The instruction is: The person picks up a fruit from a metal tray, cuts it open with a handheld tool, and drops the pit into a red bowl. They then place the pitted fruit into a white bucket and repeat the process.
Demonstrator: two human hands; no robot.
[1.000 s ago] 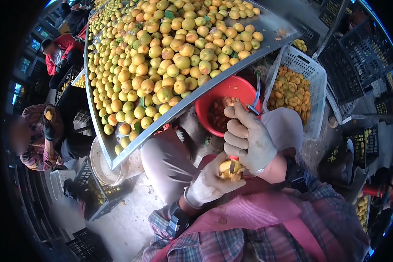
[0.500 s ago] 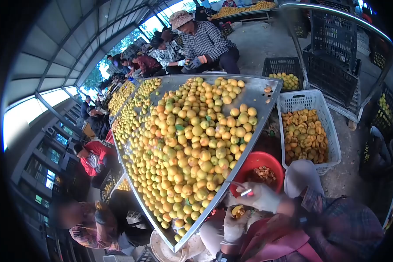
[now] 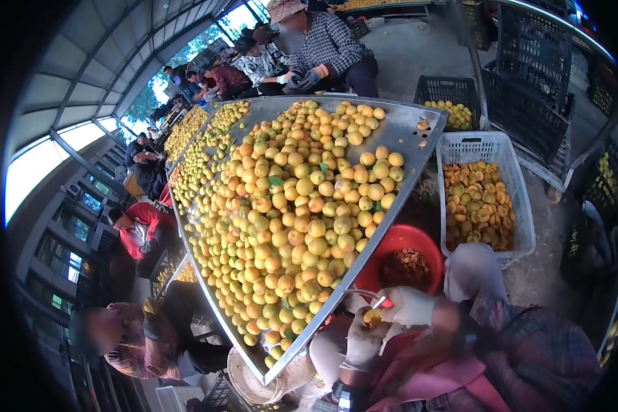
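My left hand (image 3: 364,340), in a pale glove, is closed around an apricot (image 3: 372,317) just past the near edge of the metal table. My right hand (image 3: 408,305), also gloved, grips a small tool with a red and white handle (image 3: 386,301) and a thin curved end. Its fingers are against the apricot, so part of the fruit is hidden. Both hands are above my lap, below a red basin (image 3: 429,240) with reddish-brown scraps in it. A large heap of whole apricots (image 3: 288,213) covers much of the metal table (image 3: 408,147).
A white crate (image 3: 525,206) of split apricots stands right of the basin. Behind it are black crates (image 3: 535,48). A white bucket (image 3: 244,378) sits under the table corner. A co-worker (image 3: 141,336) sits at left, and others (image 3: 329,48) sit along the far side.
My right hand has come down closer to my left, bringing the tool to the apricot. The opened fruit seen earlier is now mostly covered by fingers. The view has shifted slightly.
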